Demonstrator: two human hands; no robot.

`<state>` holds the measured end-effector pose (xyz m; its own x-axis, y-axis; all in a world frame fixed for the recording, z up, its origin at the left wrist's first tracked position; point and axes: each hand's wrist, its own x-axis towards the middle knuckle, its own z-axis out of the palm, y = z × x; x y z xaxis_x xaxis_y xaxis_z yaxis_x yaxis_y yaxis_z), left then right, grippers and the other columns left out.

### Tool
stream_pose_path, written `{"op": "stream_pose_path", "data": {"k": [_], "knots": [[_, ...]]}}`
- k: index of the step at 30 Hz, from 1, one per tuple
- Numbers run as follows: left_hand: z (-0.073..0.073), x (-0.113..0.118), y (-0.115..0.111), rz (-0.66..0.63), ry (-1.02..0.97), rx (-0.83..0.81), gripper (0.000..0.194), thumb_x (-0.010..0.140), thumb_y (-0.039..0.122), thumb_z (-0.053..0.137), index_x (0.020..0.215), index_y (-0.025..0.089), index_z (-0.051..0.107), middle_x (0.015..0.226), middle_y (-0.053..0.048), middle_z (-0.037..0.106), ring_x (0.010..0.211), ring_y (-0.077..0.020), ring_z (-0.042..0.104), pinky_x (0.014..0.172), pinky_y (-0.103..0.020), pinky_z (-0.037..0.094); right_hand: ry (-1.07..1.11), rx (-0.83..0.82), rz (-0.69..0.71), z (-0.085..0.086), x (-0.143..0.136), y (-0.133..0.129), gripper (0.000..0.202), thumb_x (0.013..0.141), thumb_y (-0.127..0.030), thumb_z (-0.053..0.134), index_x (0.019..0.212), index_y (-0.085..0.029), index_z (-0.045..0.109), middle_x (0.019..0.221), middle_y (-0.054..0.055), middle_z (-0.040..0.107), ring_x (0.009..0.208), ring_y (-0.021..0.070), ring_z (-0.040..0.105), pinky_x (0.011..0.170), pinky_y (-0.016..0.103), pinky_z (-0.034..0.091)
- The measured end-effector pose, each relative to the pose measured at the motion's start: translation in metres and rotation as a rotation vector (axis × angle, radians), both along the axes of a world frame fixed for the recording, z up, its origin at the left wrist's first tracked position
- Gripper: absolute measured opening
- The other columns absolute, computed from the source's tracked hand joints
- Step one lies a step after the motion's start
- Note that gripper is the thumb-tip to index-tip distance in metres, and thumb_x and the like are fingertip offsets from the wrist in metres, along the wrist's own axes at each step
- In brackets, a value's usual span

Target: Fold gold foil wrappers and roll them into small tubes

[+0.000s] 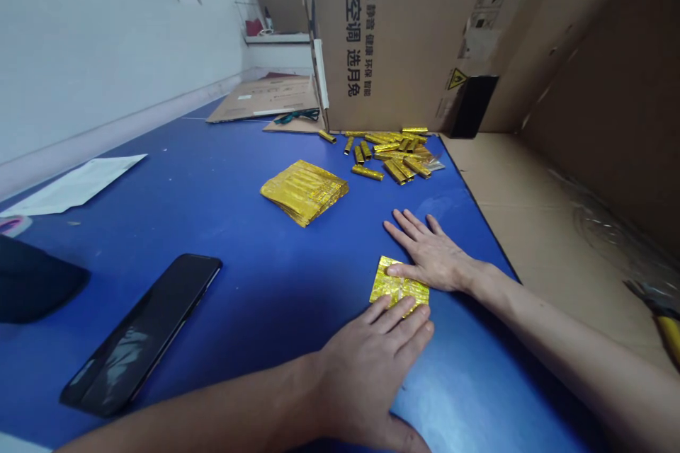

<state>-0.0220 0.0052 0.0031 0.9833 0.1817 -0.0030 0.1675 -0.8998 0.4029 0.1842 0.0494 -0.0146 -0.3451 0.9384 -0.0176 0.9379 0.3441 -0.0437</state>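
The left hand [366,364] lies palm down with its fingers extended and slightly parted, the fingertips contacting the near edge of a gold foil sheet [383,283]. Its thumb points away from the sheet, toward the near side. The right hand [433,255] is flat, palm down and spread; its thumb contacts the upper part of the sheet, and its other fingers extend over the tabletop [239,219] beyond the sheet. Neither hand is pinching. The gold foil sheet lies flat on the blue tabletop, between the two hands and partly covered by them.

A fanned stack of gold sheets [302,191] is located beyond the left hand, to the left of the right hand. A group of gold tubes [398,168] is located beyond the right hand, near the base of a printed cardboard box [409,35]. A black phone [143,333] lies to the left of the left hand, just beyond the left forearm. A white paper [79,184] lies farther away, on the far left.
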Motion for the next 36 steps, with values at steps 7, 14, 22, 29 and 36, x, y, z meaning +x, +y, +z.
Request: {"op": "stream_pose_path", "data": {"k": [7,14,22,29,36], "knots": [[0.002,0.000,-0.003,0.023,-0.018,0.013,0.083,0.074,0.066,0.030,0.132,0.008,0.019,0.139,-0.013,0.015,0.128,-0.0253,0.009,0.104,-0.037,0.007,-0.006,0.121,-0.223,0.015,-0.001,0.004,0.082,0.075,-0.067,0.023,0.135,-0.011,0.018,0.139,0.018,0.018,0.127,0.0305,0.011,0.097,0.056,0.011],[0.002,0.000,-0.003,0.049,-0.057,-0.009,0.082,0.073,0.064,0.035,0.131,0.008,0.022,0.136,-0.012,0.027,0.125,-0.0258,0.021,0.104,-0.037,0.008,0.073,0.018,0.109,0.012,-0.051,-0.006,0.074,0.077,-0.065,0.020,0.135,-0.020,0.017,0.141,0.012,0.012,0.127,0.0284,0.007,0.096,0.056,0.013],[0.006,0.000,-0.003,0.022,-0.007,-0.027,0.083,0.074,0.064,0.035,0.132,0.007,0.019,0.139,-0.013,0.014,0.128,-0.0250,0.009,0.104,-0.037,0.005,0.048,0.063,0.022,0.000,-0.031,0.024,0.079,0.075,-0.068,0.017,0.135,-0.017,0.018,0.140,0.015,0.014,0.127,0.0304,0.009,0.096,0.057,0.012],[0.006,0.001,-0.009,0.056,-0.019,-0.018,0.087,0.072,0.068,0.032,0.132,0.006,0.019,0.138,-0.014,0.016,0.128,-0.0248,0.007,0.104,-0.038,0.005,0.080,0.091,0.119,0.003,-0.035,0.031,0.083,0.072,-0.070,0.025,0.134,-0.016,0.020,0.140,0.014,0.019,0.127,0.0285,0.012,0.098,0.054,0.009],[0.005,0.001,-0.010,0.083,-0.026,-0.004,0.088,0.070,0.069,0.034,0.132,0.008,0.020,0.139,-0.012,0.017,0.128,-0.0234,0.009,0.104,-0.037,0.006,0.337,-0.045,-0.095,0.023,-0.031,0.032,0.071,0.077,-0.061,0.032,0.134,-0.018,0.022,0.139,0.013,0.023,0.126,0.0266,0.017,0.097,0.051,0.019]]}}
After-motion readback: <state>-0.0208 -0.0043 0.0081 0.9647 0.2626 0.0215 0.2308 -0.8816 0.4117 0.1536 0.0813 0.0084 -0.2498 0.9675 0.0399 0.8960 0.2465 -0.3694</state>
